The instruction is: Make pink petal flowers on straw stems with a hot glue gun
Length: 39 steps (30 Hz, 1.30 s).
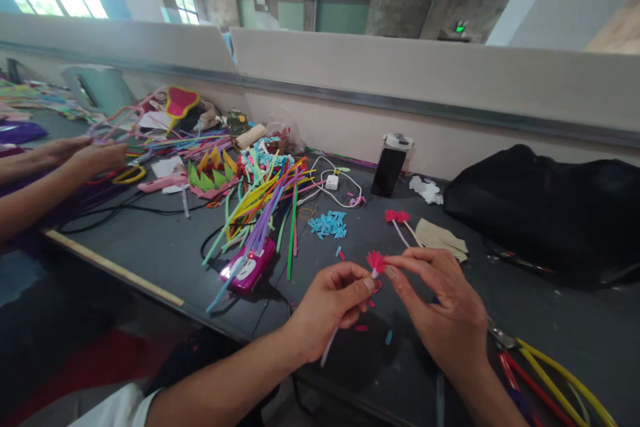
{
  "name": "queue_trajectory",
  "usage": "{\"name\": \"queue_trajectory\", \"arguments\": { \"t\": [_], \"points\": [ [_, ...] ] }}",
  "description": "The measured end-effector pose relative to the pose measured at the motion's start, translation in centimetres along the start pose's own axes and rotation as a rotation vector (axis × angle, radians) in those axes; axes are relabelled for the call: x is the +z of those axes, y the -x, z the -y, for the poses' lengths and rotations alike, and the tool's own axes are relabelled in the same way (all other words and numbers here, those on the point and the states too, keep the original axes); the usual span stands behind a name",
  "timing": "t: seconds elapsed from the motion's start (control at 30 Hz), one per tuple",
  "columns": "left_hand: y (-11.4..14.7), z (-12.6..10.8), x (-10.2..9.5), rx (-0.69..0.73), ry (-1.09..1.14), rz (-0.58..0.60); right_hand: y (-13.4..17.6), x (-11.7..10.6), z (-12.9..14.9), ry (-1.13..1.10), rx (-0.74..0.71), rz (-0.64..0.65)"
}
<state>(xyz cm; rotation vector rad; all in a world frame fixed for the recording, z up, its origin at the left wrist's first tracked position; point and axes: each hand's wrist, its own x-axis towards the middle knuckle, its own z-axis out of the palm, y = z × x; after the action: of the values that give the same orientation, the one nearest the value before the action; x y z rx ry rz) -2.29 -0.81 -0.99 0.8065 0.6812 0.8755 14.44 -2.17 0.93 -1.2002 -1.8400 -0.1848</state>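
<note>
My left hand [337, 303] is closed on the pale stem of a pipe-cleaner flower, just below its head. The red-pink flower head [376, 260] points up, and the stem's lower end [328, 348] sticks out beneath the hand. My right hand [440, 300] pinches the right side of the flower head between thumb and fingertips; whether it holds a separate small piece there is hidden. Two similar pink flowers [397, 216] lie just beyond, their pale stems toward me. Small red and blue cut pieces [389, 337] are scattered under my hands.
Blue cut pieces [329, 224] form a pile beside long coloured pipe cleaners [270, 203]. A magenta device [249, 267] sits at the table's front. Pliers [545, 373] lie right, near a black bag [540, 213]. A phone [389, 170] leans upright. Another person's hands [95, 155] work at left.
</note>
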Motion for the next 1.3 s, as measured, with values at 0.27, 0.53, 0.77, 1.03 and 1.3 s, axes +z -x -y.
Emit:
{"name": "queue_trajectory", "arguments": {
  "t": [0.27, 0.53, 0.77, 1.03, 1.3],
  "points": [
    [-0.4, 0.0, -0.7, -0.001, 0.130, 0.051, -0.2, -0.4, -0.7, 0.001, 0.132, -0.086],
    [-0.7, -0.7, -1.3, 0.040, 0.177, 0.025, 1.0, 1.5, -3.3, 0.134, 0.183, 0.530],
    [-0.4, -0.7, -1.1, 0.067, 0.208, 0.054, 1.7, 2.8, -3.2, 0.393, 0.130, 0.762],
    [-0.3, -0.4, -1.0, 0.056, 0.214, 0.070, 1.7, 3.0, -2.9, 0.361, 0.202, 0.810],
    [-0.5, -0.2, -1.1, 0.045, 0.229, 0.072, 1.7, 2.6, -3.3, 0.117, 0.289, 0.777]
  ]
}}
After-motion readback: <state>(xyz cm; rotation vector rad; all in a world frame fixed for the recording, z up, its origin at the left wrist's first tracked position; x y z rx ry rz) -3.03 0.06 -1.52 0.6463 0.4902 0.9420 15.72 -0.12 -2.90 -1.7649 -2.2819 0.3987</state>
